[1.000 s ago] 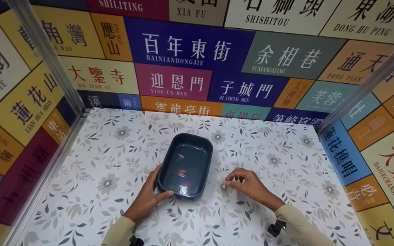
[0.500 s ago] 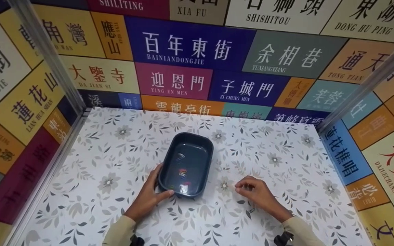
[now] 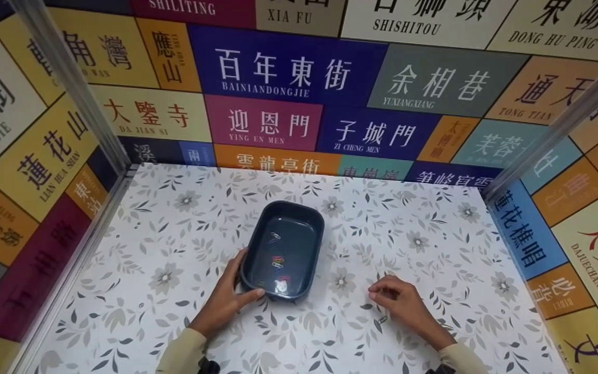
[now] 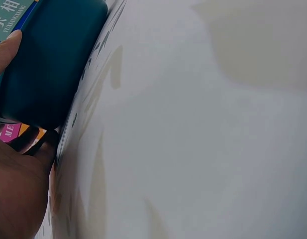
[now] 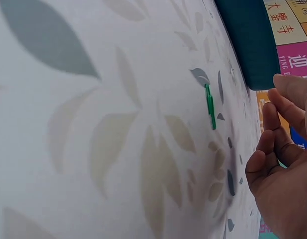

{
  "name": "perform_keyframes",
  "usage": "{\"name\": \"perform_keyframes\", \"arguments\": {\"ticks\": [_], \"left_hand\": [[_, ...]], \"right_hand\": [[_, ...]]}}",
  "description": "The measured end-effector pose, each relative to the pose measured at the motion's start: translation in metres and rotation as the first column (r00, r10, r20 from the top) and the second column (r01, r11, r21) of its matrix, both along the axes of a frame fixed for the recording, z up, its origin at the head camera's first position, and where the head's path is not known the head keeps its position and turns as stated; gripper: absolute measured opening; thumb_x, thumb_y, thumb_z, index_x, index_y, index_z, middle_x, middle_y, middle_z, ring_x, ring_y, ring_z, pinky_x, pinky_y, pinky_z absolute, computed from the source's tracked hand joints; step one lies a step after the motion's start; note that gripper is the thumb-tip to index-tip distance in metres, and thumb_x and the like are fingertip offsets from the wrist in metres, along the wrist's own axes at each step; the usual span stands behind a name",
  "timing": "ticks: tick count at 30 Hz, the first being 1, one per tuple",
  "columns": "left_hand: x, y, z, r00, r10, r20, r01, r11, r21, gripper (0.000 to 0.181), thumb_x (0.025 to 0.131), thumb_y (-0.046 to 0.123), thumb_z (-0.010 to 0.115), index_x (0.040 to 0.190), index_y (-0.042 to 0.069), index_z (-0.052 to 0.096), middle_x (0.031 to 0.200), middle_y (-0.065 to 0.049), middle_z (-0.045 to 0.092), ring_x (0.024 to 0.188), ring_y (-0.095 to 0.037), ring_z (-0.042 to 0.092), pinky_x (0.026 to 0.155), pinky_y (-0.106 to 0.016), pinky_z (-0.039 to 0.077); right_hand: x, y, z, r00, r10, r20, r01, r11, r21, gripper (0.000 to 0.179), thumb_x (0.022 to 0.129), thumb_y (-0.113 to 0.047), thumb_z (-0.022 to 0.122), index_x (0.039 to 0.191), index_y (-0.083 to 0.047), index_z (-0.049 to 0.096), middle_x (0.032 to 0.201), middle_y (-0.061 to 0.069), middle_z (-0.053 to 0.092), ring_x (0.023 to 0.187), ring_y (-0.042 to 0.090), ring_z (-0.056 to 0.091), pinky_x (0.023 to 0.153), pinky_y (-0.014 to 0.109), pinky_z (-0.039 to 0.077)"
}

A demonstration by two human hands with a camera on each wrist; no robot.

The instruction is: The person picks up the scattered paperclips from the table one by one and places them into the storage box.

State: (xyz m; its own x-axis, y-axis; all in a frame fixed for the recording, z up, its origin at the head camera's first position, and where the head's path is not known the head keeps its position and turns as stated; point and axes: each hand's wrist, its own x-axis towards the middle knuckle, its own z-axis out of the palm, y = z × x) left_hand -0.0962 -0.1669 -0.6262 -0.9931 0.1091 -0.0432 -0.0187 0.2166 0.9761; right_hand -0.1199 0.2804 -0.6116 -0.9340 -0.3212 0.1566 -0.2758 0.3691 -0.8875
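Observation:
A deep, dark blue rectangular tray point(image 3: 299, 244) with rounded corners stands on the table. Several small coloured paper clips point(image 3: 277, 262) lie scattered on its floor. My left hand point(image 3: 229, 301) grips its near left corner, thumb over the rim and fingers along the outer side; the left wrist view also shows the tray point(image 4: 49, 64) beside the thumb. To the right, my right hand point(image 3: 403, 301) hovers with loosely curled fingers and thumb near the forefinger; nothing shows between the fingertips. Under this hand lies a green paper clip point(image 5: 210, 107), flat on the table.
White paper with grey leaves and flowers covers the table point(image 3: 174, 322). Walls of colourful sign panels point(image 3: 288, 67) close in the back and both sides. Metal posts point(image 3: 78, 88) stand at the back corners.
My right hand has moved right and slightly toward me, away from the tray and toward the green paper clip. The left hand and the tray have stayed in place.

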Motion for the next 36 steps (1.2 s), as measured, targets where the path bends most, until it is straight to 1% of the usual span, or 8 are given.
{"name": "perform_keyframes", "arguments": {"ticks": [7,11,16,21,24,26,31,36], "left_hand": [[0.0,0.0,-0.001,1.0,0.004,-0.012,-0.004,1.0,-0.011,0.11,0.093,0.017,0.091,0.178,0.016,0.021,0.179,-0.011,0.029,0.165,-0.033,0.029,0.133,-0.049,0.026],[0.001,-0.001,-0.002,1.0,0.002,-0.031,-0.002,1.0,-0.011,0.109,0.093,0.016,0.091,0.177,0.014,0.022,0.178,-0.012,0.03,0.164,-0.033,0.031,0.133,-0.05,0.027],[0.002,-0.001,-0.002,0.999,0.0,-0.042,-0.001,1.0,-0.007,0.109,0.093,0.016,0.09,0.177,0.013,0.021,0.178,-0.013,0.03,0.165,-0.034,0.03,0.133,-0.051,0.026],[0.002,0.0,-0.002,1.0,0.0,-0.027,0.001,1.0,0.012,0.11,0.093,0.015,0.091,0.178,0.014,0.02,0.179,-0.012,0.029,0.165,-0.032,0.028,0.133,-0.048,0.024],[0.002,0.0,-0.003,0.999,-0.003,-0.033,0.003,1.0,0.017,0.109,0.094,0.015,0.09,0.178,0.014,0.02,0.179,-0.013,0.028,0.166,-0.033,0.028,0.133,-0.05,0.024],[0.002,-0.001,-0.003,0.999,-0.005,-0.033,0.005,1.0,0.019,0.108,0.094,0.016,0.09,0.178,0.015,0.02,0.179,-0.013,0.028,0.166,-0.033,0.027,0.133,-0.05,0.024],[0.001,-0.001,-0.004,1.0,-0.002,-0.024,0.002,1.0,0.009,0.109,0.094,0.019,0.09,0.178,0.016,0.02,0.18,-0.011,0.027,0.166,-0.032,0.027,0.134,-0.05,0.024],[0.001,-0.002,-0.004,0.998,-0.006,-0.057,0.007,1.0,0.005,0.109,0.093,0.019,0.091,0.177,0.015,0.021,0.179,-0.012,0.028,0.166,-0.033,0.027,0.133,-0.051,0.024]], "right_hand": [[0.006,0.01,-0.01,1.0,0.014,0.003,-0.014,0.999,-0.043,0.009,0.098,-0.002,0.082,0.105,-0.007,0.083,0.098,0.014,0.073,0.078,0.014,0.061,0.068,0.022,0.05],[0.009,0.014,-0.017,0.998,0.022,-0.057,-0.024,0.999,-0.031,0.015,0.095,0.002,0.082,0.104,-0.01,0.083,0.098,0.013,0.074,0.082,0.013,0.062,0.07,0.021,0.051],[0.014,0.018,-0.023,0.988,0.048,-0.144,-0.062,0.994,-0.092,0.018,0.093,0.009,0.082,0.103,-0.006,0.082,0.099,0.013,0.074,0.088,0.018,0.064,0.074,0.022,0.051],[0.017,0.022,-0.027,0.981,0.069,-0.182,-0.093,0.987,-0.129,0.021,0.09,0.014,0.081,0.103,-0.003,0.081,0.098,0.016,0.073,0.094,0.02,0.065,0.08,0.02,0.052],[0.017,0.024,-0.028,0.979,0.076,-0.191,-0.097,0.99,-0.106,0.022,0.09,0.014,0.082,0.102,-0.004,0.082,0.099,0.013,0.074,0.096,0.018,0.066,0.082,0.019,0.054],[0.017,0.026,-0.03,0.968,0.09,-0.233,-0.11,0.991,-0.077,0.025,0.088,0.014,0.083,0.102,-0.006,0.083,0.099,0.011,0.074,0.096,0.018,0.067,0.083,0.018,0.054],[0.018,0.027,-0.033,0.928,0.126,-0.352,-0.133,0.991,0.003,0.031,0.082,0.017,0.086,0.1,-0.009,0.082,0.099,0.008,0.075,0.096,0.022,0.067,0.087,0.018,0.051],[0.021,0.03,-0.035,0.93,0.103,-0.353,-0.102,0.995,0.023,0.036,0.079,0.018,0.085,0.1,-0.011,0.083,0.1,0.005,0.074,0.099,0.023,0.064,0.092,0.017,0.048]]}}
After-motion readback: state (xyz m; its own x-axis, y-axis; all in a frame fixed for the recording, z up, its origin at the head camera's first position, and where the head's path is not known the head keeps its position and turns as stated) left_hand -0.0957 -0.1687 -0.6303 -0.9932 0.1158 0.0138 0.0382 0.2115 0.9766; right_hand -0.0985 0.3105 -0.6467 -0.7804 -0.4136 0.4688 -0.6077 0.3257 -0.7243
